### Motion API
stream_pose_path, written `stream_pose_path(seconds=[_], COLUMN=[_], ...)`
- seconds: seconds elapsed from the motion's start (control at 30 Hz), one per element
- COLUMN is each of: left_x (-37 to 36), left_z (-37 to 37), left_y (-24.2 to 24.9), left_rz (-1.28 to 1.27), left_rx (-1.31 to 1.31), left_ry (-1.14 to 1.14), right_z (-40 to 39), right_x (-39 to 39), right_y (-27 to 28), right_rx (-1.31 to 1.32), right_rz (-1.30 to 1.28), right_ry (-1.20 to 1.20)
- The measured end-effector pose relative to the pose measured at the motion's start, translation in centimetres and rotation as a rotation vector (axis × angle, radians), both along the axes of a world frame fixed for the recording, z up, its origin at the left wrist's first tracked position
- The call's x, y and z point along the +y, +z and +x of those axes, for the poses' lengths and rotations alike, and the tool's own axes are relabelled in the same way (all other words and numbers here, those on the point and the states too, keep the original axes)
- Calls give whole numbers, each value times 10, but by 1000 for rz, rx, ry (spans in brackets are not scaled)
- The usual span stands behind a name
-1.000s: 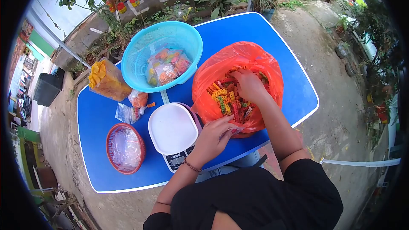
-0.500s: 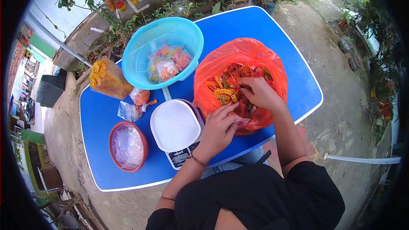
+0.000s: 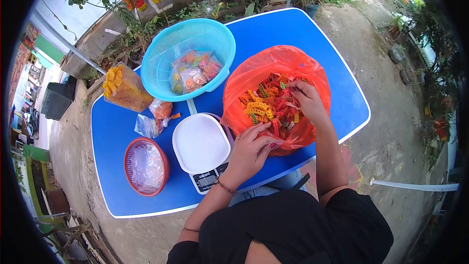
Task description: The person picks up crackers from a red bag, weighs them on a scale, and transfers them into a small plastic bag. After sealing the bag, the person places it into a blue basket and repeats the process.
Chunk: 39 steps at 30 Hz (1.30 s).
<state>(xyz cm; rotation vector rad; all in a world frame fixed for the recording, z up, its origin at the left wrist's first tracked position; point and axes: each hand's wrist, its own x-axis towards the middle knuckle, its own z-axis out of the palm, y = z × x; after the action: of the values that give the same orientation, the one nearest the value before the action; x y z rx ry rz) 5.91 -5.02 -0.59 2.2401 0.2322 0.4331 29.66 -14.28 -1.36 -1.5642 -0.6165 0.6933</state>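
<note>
A red plastic bag stands wide open on the table, full of colourful wavy snack crackers in yellow, red and green. Inside its right side, my right hand has its fingers curled and pinched on some crackers. At the bag's near rim, my left hand pinches a small clear plastic bag, mostly hidden by the fingers. Left of that hand sits a kitchen scale with a white tray on top.
A turquoise basket holds several filled packets. Nearby are a bag of yellow chips and small packets. A red basket contains clear bags. All stand on a blue table.
My right hand has shifted up and to the right across the crackers in the red bag. My left hand stays near the bag's rim with the clear plastic.
</note>
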Motion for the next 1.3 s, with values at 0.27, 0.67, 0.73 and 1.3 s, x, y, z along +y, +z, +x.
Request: stream_pose_path(seconds=[0.27,0.67,0.73,1.3], left_x=[0,2,2,5], left_z=[-1,4,5,2], left_y=[-6,-4,-3,3], left_rz=[46,16,23,-386], left_rx=[-43,-40,-34,-245], left_ry=[2,-1,-2,173], right_z=[-6,-3,-11,-58], right_x=[-3,12,22,10], right_y=[6,-5,-4,19], right_rx=[-169,-188,-486,-617], right_rz=[-66,-78,-205,-6], right_ry=[17,35,90,11])
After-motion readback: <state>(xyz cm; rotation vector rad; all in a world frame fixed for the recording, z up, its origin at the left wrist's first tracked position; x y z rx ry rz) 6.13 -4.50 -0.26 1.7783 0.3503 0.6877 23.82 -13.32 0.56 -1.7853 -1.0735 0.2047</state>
